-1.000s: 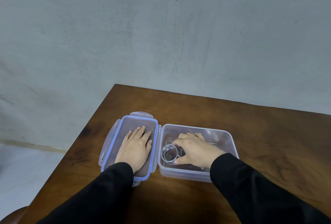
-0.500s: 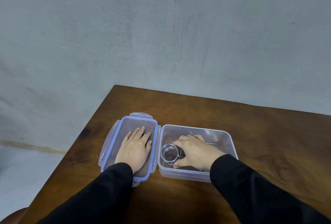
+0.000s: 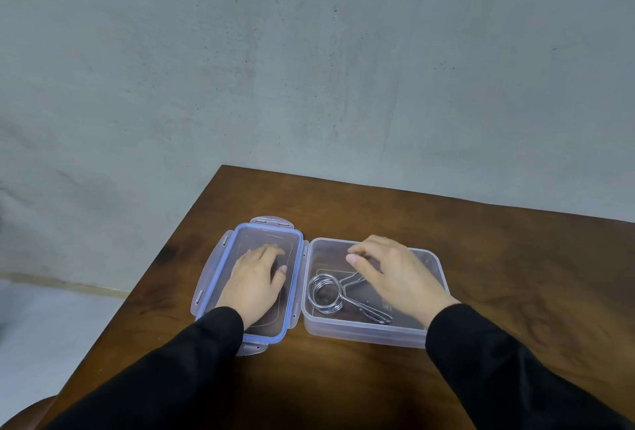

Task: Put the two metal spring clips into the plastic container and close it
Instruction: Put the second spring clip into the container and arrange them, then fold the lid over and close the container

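Where the dark brown wooden table (image 3: 395, 220) ends at twelve o'clock, a grey, mottled concrete-like wall (image 3: 309, 69) fills the upper view, and a pale floor (image 3: 51, 319) shows past the table's edge at nine o'clock. The tabletop has a glossy, streaky grain.

The plastic container (image 3: 360, 331) is a clear, shallow, round-cornered rectangle standing open on the table. One metal spring clip (image 3: 338, 294) lies flat on its floor: a coil of shiny wire at the nine o'clock end, with two wire handles running toward four o'clock. Only one clip can be made out; the hand hides part of the box interior.

The lid (image 3: 223, 278) lies flat just beside the container at its nine o'clock side, translucent with a blue seal ring and latch flaps around its rim.

The left hand (image 3: 256, 283) rests palm down on the lid, fingers loosely together and slightly blurred, grasping nothing. The right hand (image 3: 395, 275) hovers over the container, fingers curled and relaxed, pointing toward ten o'clock, holding nothing, apart from the clip below. Both arms wear black sleeves (image 3: 515, 371)
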